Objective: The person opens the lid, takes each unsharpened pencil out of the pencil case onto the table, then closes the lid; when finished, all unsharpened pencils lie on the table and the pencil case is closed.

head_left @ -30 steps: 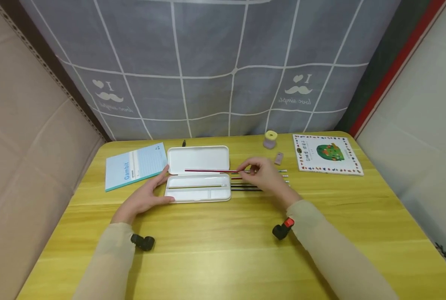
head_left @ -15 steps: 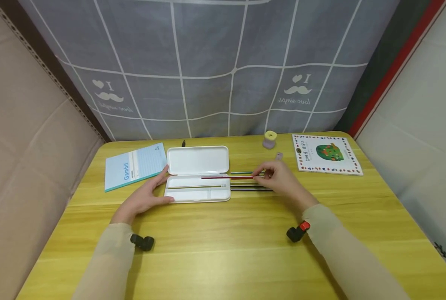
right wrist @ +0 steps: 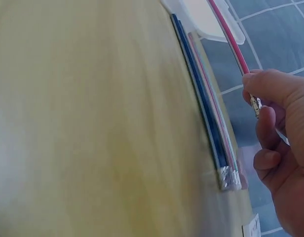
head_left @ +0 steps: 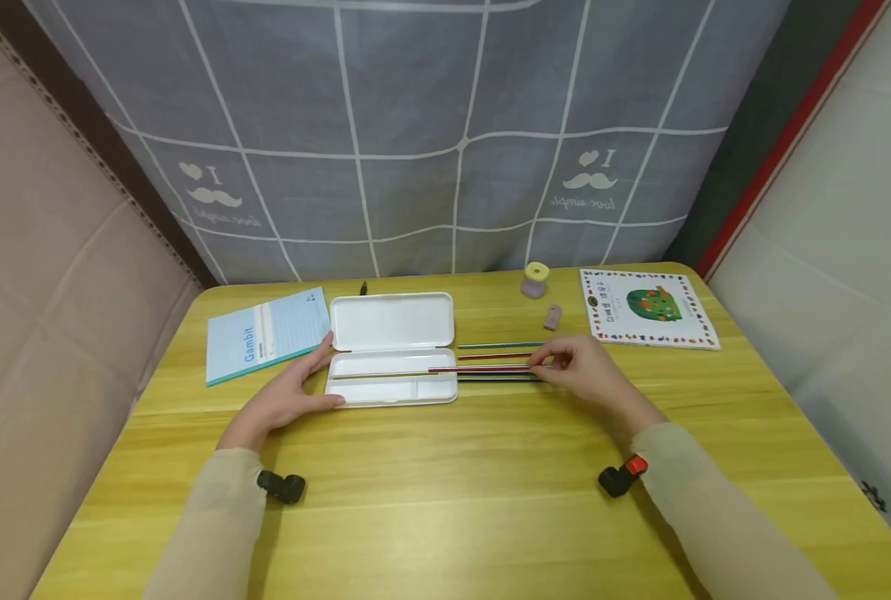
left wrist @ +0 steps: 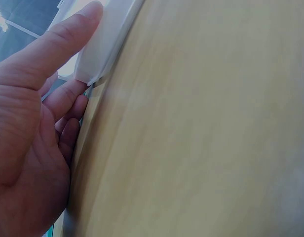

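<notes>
A white pencil case (head_left: 392, 321) lies with its lid folded back. My left hand (head_left: 283, 396) holds its left end, thumb over the front rim and fingers at the back corner. In the left wrist view the thumb (left wrist: 58, 44) lies across the case's edge. One gold-coloured pencil (head_left: 377, 376) lies lengthwise in the tray. My right hand (head_left: 583, 371) pinches a red pencil (right wrist: 228, 32) near its metal-capped end, and its other end overlaps the tray. Beside the case, several pencils (right wrist: 204, 98) lie side by side on the table, some dark blue, one green, one red.
A blue notebook (head_left: 265, 333) lies left of the case, with a small black pen tip (head_left: 363, 288) behind the lid. Behind the right hand are an eraser (head_left: 553, 317), a yellow-topped sharpener-like object (head_left: 535, 280) and a picture booklet (head_left: 651, 308). A grey curtain (head_left: 407, 192) hangs behind the table.
My right hand has moved right and slightly towards me with the red pencil, drawing it from over the lid's hinge to over the tray's right end. My left hand stays at the case.
</notes>
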`<state>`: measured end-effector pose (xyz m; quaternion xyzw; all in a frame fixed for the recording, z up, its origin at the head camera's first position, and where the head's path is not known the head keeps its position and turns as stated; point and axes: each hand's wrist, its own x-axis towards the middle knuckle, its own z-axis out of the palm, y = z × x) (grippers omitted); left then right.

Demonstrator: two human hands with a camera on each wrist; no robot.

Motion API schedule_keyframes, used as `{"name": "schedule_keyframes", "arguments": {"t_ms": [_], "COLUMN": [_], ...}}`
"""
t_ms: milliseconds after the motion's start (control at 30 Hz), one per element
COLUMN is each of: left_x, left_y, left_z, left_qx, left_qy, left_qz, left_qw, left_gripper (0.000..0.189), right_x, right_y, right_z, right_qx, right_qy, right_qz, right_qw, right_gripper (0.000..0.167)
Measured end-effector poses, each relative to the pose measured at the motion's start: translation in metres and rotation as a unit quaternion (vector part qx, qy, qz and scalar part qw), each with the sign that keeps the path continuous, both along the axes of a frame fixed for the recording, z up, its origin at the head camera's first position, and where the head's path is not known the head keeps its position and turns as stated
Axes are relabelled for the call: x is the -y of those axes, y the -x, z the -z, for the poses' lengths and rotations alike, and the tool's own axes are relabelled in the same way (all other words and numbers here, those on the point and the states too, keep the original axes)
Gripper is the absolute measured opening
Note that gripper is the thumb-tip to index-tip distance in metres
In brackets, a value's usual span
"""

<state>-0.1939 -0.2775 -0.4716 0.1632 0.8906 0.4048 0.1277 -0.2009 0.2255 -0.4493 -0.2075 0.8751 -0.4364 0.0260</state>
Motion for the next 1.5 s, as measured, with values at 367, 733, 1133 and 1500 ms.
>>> {"name": "schedule_keyframes", "arguments": {"t_ms": [367,733,1133,1500], "left_x": [0.0,-0.002,-0.003,-0.002], "left_y": [-0.003,-0.004,-0.005,-0.006], "left_z": [-0.001,-0.001,-0.001,0.0], "left_qx": [0.002,0.002,-0.001,-0.009], "left_qy": [-0.004,-0.01,-0.006,-0.008], "left_qz": [0.002,0.0,-0.001,0.001], "left_qw": [1.0,1.0,1.0,0.9999], "left_gripper": [0.112,0.113,0.115,0.114], "right_x": [-0.021,-0.036,-0.04,-0.037], "right_y": [-0.013,-0.016,-0.022,-0.022], "right_z": [0.017,0.027,0.031,0.029], "right_qx": [0.0,-0.009,-0.024,-0.015], "right_qy": [-0.013,-0.008,-0.046,-0.045], "right_qz": [0.004,0.009,0.015,0.023], "right_qw": [0.9999,0.9999,0.9985,0.9986], "right_gripper": [0.008,0.007,0.011,0.012]}}
